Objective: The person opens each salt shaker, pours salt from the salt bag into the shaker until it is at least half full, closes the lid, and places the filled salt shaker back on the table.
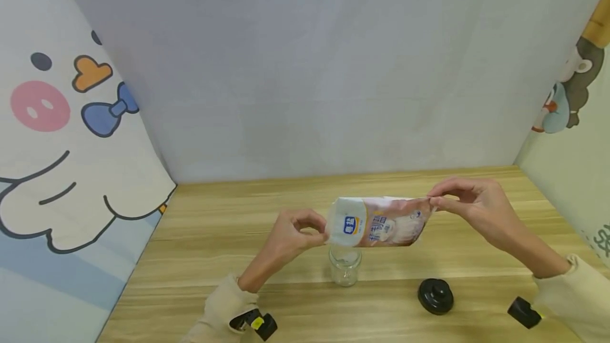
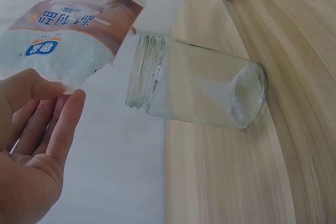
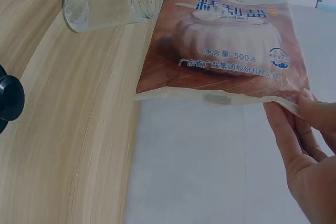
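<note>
A salt bag, brown and white with blue lettering, is held sideways above a clear glass jar. My left hand pinches a corner of the bag's white end between thumb and index finger. At the brown end, a corner is pinched by the thumb and fingers of my right hand. In the left wrist view the bag slants with its white end near the jar's mouth. White salt lies at the bottom of the upright, lidless jar. The bag's opening is not clearly visible.
A round black lid with a knob lies on the wooden table, right of the jar. Behind the table rises a pale grey wall. Cartoon-printed panels stand at both sides. Small black devices are worn at both wrists.
</note>
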Tool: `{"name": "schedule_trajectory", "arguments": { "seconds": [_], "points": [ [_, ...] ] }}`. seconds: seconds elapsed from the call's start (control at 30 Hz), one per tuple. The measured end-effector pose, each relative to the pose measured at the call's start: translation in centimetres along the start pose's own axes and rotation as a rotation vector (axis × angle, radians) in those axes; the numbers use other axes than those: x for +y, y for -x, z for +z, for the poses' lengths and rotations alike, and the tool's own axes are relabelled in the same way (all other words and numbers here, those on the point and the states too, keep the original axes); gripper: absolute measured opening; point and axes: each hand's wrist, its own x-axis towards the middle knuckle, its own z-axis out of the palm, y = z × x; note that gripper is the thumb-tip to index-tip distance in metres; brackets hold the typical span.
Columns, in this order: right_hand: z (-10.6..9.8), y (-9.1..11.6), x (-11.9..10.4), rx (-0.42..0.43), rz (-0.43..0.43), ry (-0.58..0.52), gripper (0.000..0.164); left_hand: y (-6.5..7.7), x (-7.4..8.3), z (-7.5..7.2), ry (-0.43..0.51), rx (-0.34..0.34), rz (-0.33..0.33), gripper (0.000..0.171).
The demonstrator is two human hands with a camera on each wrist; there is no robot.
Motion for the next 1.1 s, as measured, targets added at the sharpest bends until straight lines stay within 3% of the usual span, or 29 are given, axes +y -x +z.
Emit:
{"name": "schedule_trajectory", "arguments": {
  "seconds": [1.1],
  "points": [
    [-0.5,-0.5,-1.5,-0.025,-0.082,0.006,0.01,0.4,0.3,0.1,0.016,-0.002,-0.015,0.01]
  ]
}}
